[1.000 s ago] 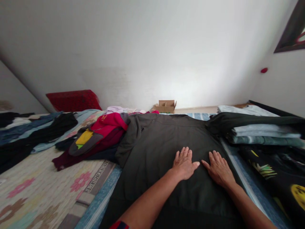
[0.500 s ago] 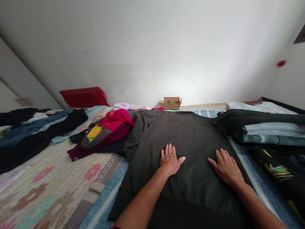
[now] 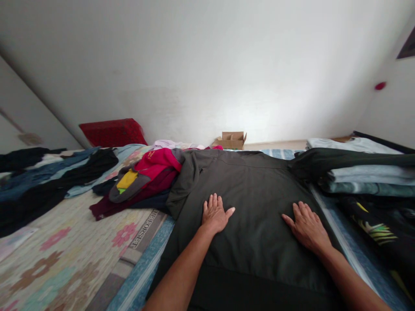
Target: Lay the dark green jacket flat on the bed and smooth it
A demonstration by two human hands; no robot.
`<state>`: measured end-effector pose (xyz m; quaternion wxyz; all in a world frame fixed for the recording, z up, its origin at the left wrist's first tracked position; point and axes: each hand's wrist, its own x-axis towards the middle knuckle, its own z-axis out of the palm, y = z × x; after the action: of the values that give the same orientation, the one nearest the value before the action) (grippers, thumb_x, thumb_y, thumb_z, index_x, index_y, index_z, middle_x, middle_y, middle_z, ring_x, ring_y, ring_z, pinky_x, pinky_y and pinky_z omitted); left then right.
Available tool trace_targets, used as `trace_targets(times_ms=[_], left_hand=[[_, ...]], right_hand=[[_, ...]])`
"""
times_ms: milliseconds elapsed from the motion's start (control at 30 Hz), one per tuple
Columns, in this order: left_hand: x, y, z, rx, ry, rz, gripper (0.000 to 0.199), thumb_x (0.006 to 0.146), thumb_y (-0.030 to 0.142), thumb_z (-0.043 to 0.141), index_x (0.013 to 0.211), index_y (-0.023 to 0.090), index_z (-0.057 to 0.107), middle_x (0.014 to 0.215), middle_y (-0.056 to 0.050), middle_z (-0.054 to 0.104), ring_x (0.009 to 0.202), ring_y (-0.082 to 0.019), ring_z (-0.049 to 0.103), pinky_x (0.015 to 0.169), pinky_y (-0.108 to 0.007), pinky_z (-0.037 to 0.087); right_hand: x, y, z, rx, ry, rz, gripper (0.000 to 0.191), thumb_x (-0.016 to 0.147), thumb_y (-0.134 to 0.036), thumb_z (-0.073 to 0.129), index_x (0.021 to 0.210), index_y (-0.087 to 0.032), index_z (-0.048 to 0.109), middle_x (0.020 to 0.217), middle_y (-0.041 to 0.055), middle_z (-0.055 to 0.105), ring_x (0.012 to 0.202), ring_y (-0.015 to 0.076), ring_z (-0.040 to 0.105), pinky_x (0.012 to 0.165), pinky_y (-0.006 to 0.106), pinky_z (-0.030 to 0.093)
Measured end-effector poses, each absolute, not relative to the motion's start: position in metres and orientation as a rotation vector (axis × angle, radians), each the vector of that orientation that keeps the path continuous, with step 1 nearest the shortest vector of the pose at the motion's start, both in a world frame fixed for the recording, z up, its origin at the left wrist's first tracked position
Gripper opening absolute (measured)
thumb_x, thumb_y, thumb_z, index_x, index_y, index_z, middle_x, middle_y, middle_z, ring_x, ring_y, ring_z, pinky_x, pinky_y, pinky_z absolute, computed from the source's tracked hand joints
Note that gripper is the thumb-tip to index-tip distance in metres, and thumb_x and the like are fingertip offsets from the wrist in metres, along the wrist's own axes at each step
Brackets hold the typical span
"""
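A dark grey-green shirt (image 3: 246, 190) lies spread out in front of me, its collar end toward the wall. My left hand (image 3: 216, 214) rests flat on its left half, fingers stretched out and thumb apart. On the right half, my right hand (image 3: 306, 224) also lies flat with the fingers extended. Neither hand grips the cloth. The shirt's left sleeve bunches beside a red and maroon pile of clothes (image 3: 158, 168). Its right sleeve stretches over a stack of folded clothes (image 3: 372, 175).
Loose dark trousers and jeans (image 3: 58, 172) lie at the left on a flowered bedspread (image 3: 78, 242). By the wall stand a red box (image 3: 113, 131) and an open cardboard box (image 3: 231, 140). A black printed garment (image 3: 372, 233) lies at the right.
My left hand has slid left across the shirt, widening the space between my hands. My right hand stays in nearly the same place. The view has shifted slightly.
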<state>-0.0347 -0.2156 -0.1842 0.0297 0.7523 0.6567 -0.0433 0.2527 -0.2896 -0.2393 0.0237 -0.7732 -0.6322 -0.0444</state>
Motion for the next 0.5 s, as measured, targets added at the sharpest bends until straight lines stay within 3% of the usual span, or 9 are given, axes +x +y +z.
trace_targets(times_ms=[200,500], left_hand=[[-0.042,-0.211,-0.169,2.305,2.126,0.009,0.079,0.087,0.061,0.012,0.141,0.005,0.023,0.149,-0.015,0.01,0.137,-0.026,0.008,0.108,-0.042,0.015],[-0.056,-0.208,-0.179,2.235,2.195,-0.152,0.079,0.086,0.062,0.015,0.141,0.006,0.024,0.149,-0.014,0.011,0.137,-0.027,0.008,0.108,-0.046,0.015]], right_hand=[[0.252,-0.29,-0.236,-2.395,-1.977,-0.106,0.069,0.089,-0.053,0.025,0.138,-0.004,0.032,0.143,0.0202,0.028,0.133,0.0318,0.022,0.103,0.042,0.024],[0.25,-0.288,-0.234,-2.39,-1.931,-0.097,0.072,0.088,-0.055,0.028,0.137,-0.003,0.033,0.144,0.0194,0.029,0.133,0.0311,0.022,0.104,0.042,0.023]])
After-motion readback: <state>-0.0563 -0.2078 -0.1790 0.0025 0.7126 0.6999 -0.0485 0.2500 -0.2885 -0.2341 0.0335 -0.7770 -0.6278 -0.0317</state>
